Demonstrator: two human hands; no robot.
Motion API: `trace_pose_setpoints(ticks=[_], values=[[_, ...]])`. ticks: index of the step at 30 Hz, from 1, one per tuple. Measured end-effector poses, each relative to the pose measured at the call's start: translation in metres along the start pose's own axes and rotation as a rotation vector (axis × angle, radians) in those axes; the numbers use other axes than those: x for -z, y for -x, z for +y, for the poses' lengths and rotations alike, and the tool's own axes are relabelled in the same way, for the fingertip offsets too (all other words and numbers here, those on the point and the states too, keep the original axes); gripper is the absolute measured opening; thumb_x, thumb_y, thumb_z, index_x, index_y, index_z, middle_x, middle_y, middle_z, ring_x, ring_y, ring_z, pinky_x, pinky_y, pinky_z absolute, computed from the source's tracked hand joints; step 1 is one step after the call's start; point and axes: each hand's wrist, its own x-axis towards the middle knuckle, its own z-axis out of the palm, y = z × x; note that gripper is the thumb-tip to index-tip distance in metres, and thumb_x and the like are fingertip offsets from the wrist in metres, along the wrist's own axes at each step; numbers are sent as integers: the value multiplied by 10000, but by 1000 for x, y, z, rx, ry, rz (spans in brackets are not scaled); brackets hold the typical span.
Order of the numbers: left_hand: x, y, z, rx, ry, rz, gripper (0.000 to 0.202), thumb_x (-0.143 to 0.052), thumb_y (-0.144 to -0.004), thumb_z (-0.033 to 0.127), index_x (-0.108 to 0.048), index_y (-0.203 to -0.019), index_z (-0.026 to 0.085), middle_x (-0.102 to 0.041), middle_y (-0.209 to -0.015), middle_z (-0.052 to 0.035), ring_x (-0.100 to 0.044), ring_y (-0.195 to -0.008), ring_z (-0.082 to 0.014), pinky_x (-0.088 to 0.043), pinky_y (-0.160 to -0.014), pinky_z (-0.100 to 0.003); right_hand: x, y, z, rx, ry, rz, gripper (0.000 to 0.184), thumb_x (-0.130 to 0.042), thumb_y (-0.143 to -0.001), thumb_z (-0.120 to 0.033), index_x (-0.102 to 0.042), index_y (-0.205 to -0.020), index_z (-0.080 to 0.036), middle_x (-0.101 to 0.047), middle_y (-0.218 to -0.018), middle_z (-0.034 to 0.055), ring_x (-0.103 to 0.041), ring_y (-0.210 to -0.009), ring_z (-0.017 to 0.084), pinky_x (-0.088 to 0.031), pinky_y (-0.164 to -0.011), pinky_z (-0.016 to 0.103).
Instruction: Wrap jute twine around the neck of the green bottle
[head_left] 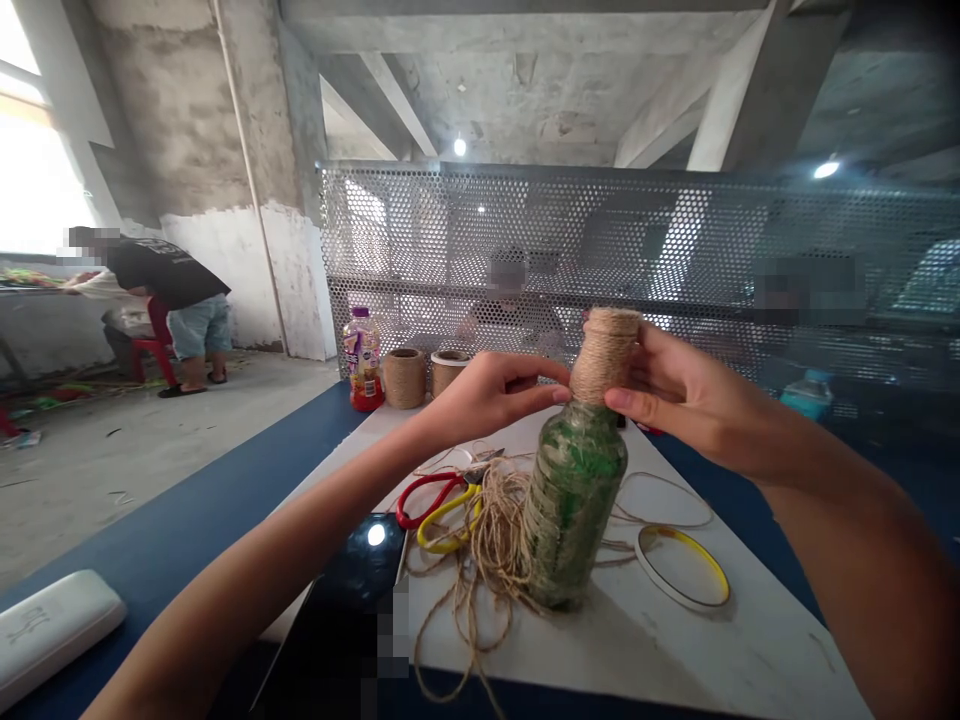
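Note:
A green glass bottle (581, 490) stands upright on the white board, slightly tilted, its neck wrapped in jute twine (609, 345). My right hand (690, 405) is closed round the wrapped neck, thumb in front and fingers behind. On the other side, my left hand (502, 395) pinches thumb and forefinger together at the lower edge of the wrapping; the strand between the fingertips is barely visible. A loose heap of twine (501, 520) lies against the bottle's left side. Scissors (406, 508) with red and yellow handles rest beside the heap.
Two twine spools (403, 380) and a drink bottle (365, 365) stand at the back left. A tape ring (679, 592) lies right on the white board (637, 640). A dark phone-like slab (360, 570) and white case (56, 630) are nearer. Behind the perforated screen (420, 230) sit people.

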Motion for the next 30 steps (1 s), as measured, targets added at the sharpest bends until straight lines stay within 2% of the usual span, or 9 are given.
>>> trace_pose_setpoints(ticks=[3,6,8,13,17,20,23,26,30], values=[[0,1,1,6,-1,14,318,-586,-862,384,-695,-1020,131,-264,-529,75,-237,-489,-70,-178,-447,-233,0,0,2,21,81,18,586,-639,-840,-339,-405,-1378,-339,-565,-1330,38,-519,-1240,297,-464,-1027,491],[-1,1,1,7,-3,29,312,-590,-858,381,-700,-1004,129,-277,-528,72,-240,-492,-70,-179,-448,-231,-2,-2,7,33,225,146,658,-698,-786,-367,-400,-1372,-357,-583,-1291,44,-504,-1241,324,-442,-1027,540],[-1,1,0,4,1,33,312,-588,-858,381,-702,-995,124,-304,-531,65,-254,-499,-70,-185,-447,-229,-4,-3,9,28,262,198,635,-694,-788,-381,-413,-1357,-361,-609,-1242,44,-529,-1208,324,-444,-1017,553],[-2,0,-2,-5,-5,15,327,-578,-867,393,-699,-1009,124,-327,-535,61,-268,-501,-68,-199,-449,-224,-3,-3,7,53,103,123,536,-672,-819,-330,-451,-1307,-339,-598,-1266,34,-576,-1160,281,-479,-1005,489],[-3,0,-3,-6,-10,0,349,-570,-868,423,-701,-1020,138,-426,-580,35,-321,-535,-76,-244,-474,-220,1,0,4,45,-11,17,589,-650,-840,-296,-405,-1374,-343,-558,-1341,23,-537,-1226,274,-485,-1016,443],[-3,0,-2,0,11,1,353,-567,-868,426,-706,-1018,138,-479,-608,19,-339,-546,-80,-258,-481,-219,4,0,5,32,-9,-23,614,-632,-852,-305,-371,-1406,-357,-542,-1363,12,-500,-1265,285,-483,-1017,446],[-3,0,-1,11,25,11,350,-564,-869,418,-711,-1007,132,-512,-620,8,-355,-550,-82,-265,-485,-220,5,-1,9,40,100,7,645,-668,-820,-324,-383,-1396,-370,-543,-1356,16,-505,-1254,299,-467,-1030,469],[-3,1,0,9,42,13,347,-567,-867,413,-715,-998,129,-553,-656,-8,-387,-569,-86,-294,-506,-221,4,-3,13,32,211,90,676,-714,-777,-325,-401,-1373,-389,-559,-1325,13,-512,-1239,310,-460,-1026,504],[-3,1,0,11,45,12,352,-568,-865,421,-714,-1000,130,-539,-640,-2,-378,-555,-81,-284,-495,-216,-1,-4,12,15,193,129,617,-701,-791,-313,-428,-1339,-391,-573,-1309,-2,-523,-1233,296,-498,-988,481]])
